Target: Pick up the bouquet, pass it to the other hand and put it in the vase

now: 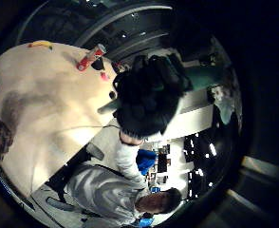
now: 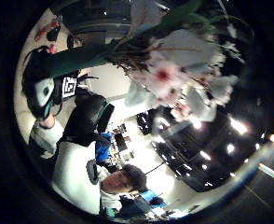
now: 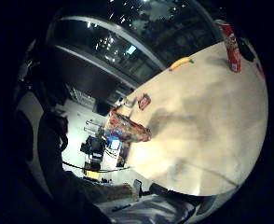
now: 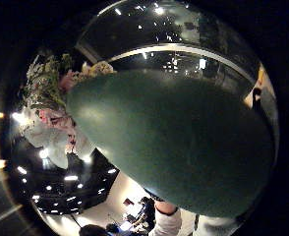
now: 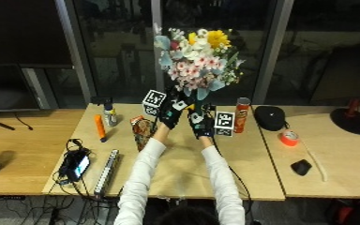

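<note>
- We see the bouquet (image 5: 195,58) held up over the tabletop (image 5: 180,164), blooms on top, dark green wrap (image 4: 174,147) pointing down toward the hands; long axis roughly upright, maybe tilted a bit
- Left hand (image 5: 170,112) and right hand (image 5: 202,124) sit side by side at the base of the stems, touching or nearly so; left a little higher, right a little lower and nearer us
- Right thumb-side palm view is filled w/ the green wrap, so the wrap is close against that palm; left thumb-side view shows blooms (image 2: 174,74) close and a gloved hand (image 2: 48,88) at the wrap
- Finger state: we judge both hands curled round the wrap, mid-handover by the look of it, but the outside view is too small to settle which hand carries it; cannot tell for sure
- No vase we can name w/ confidence in any view; a dark patterned object (image 5: 142,131) stands on the tabletop just left of the left forearm, may or may not be it
- Next move, as we judge it: one hand lets go, the other lowers the stems end-first, so the axis should stay upright
- Tabletop: light wood; red tube can (image 5: 241,115) just right of the hands, orange item (image 5: 99,126) and small bottle (image 5: 109,115) to the left, black pouch (image 5: 270,117) and orange tape roll (image 5: 288,138) further right
- Room: dark windows behind, evening-lit office
</note>
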{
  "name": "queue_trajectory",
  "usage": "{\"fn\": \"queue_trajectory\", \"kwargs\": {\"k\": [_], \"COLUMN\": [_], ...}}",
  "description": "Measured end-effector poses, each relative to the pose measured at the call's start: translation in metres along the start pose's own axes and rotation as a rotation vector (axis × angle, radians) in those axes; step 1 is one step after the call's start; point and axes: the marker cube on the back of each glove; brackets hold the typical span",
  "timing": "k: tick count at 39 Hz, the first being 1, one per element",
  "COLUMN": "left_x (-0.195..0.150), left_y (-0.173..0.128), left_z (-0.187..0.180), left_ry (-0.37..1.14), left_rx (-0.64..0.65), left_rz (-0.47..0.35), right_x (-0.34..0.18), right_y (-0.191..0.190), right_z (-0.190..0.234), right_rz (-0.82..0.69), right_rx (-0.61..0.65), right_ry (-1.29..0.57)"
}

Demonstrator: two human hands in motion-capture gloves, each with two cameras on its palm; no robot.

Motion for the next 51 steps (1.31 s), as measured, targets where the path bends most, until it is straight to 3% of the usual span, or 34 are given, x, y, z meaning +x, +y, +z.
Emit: {"fn": "queue_trajectory", "kwargs": {"k": [6,9,15,21,24,27,33,38,46,51], "left_x": [-0.013,-0.032,-0.007,0.008,0.017,0.033,0.080,0.099,0.089,0.061], "left_y": [-0.017,-0.033,-0.010,0.005,0.006,0.006,0.016,0.014,0.010,-0.001], "left_z": [0.014,0.005,0.007,-0.003,-0.018,-0.038,-0.074,-0.109,-0.140,-0.159], "left_ry": [-0.059,-0.074,-0.098,-0.161,-0.196,-0.226,-0.275,-0.286,-0.276,-0.274], "left_rx": [0.048,0.137,0.363,0.467,0.498,0.540,0.652,0.744,0.814,0.832], "left_rz": [0.025,0.090,0.130,0.171,0.197,0.224,0.290,0.346,0.328,0.359], "right_x": [0.016,0.021,0.025,0.027,0.024,0.022,0.041,0.048,0.057,0.064], "right_y": [0.021,0.032,0.045,0.057,0.065,0.067,0.054,0.040,0.018,0.011], "right_z": [0.030,0.043,0.062,0.074,0.073,0.068,0.055,0.044,0.034,0.032], "right_rz": [-0.013,-0.016,-0.028,-0.061,-0.098,-0.115,-0.058,0.002,0.017,0.041], "right_rx": [-0.067,-0.085,-0.154,-0.365,-0.507,-0.571,-0.624,-0.605,-0.523,-0.486], "right_ry": [0.024,0.020,0.011,-0.029,-0.003,0.036,0.122,0.118,0.141,0.127]}}
